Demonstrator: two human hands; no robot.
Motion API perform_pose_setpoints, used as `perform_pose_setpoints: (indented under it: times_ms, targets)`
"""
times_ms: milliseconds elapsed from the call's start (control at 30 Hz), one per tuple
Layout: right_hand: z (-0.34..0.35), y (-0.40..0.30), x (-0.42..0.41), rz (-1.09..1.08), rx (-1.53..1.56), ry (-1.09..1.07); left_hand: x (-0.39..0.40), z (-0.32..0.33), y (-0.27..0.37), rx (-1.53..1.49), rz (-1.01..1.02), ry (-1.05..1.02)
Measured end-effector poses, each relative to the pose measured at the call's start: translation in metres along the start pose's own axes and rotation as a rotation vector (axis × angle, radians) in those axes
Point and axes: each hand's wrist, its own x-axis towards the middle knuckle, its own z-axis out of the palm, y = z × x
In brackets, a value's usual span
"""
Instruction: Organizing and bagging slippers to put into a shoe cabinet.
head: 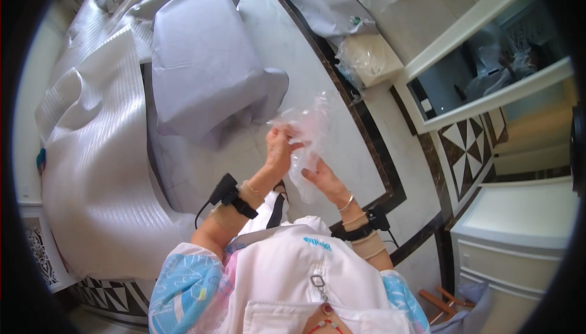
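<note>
A crumpled clear plastic bag or film (304, 128) hangs between my two hands, with its lower end drooping towards the floor. My left hand (278, 146) pinches its upper left part between thumb and fingers. Lower and to the right, my right hand (325, 179) is at the film's lower right side, thumb and fingers somewhat spread; whether it grips the film cannot be told. Something pinkish shows through the film near its upper part, perhaps fingers. Both forearms wear black strapped devices over beige sleeves.
A grey cloth (206, 59) covers a piece of furniture ahead. Ribbed, shiny foam sheeting (105, 164) drapes over a large form on the left. A plastic-wrapped cream box (371, 59) and a white-framed mirror (490, 59) stand at the right. A white cabinet (512, 224) is nearer, lower right.
</note>
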Motion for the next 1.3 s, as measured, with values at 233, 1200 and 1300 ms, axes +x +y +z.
perform_pose_setpoints:
  times_ms: [233, 1200, 1300]
  targets:
    - [-0.076, -0.035, 0.143, -0.314, -0.393, 0.1, 0.119, 0.048, 0.056, 0.223, 0.253, -0.054]
    - [-0.272, -0.494, 0.632, -0.17, -0.562, -0.603, 0.622, 0.199, 0.128, 1.507, 0.201, -0.434]
    - [-0.286, -0.535, 0.699, -0.238, -0.516, -0.391, 0.691, 0.18, 0.151, 1.42, 0.37, -0.344]
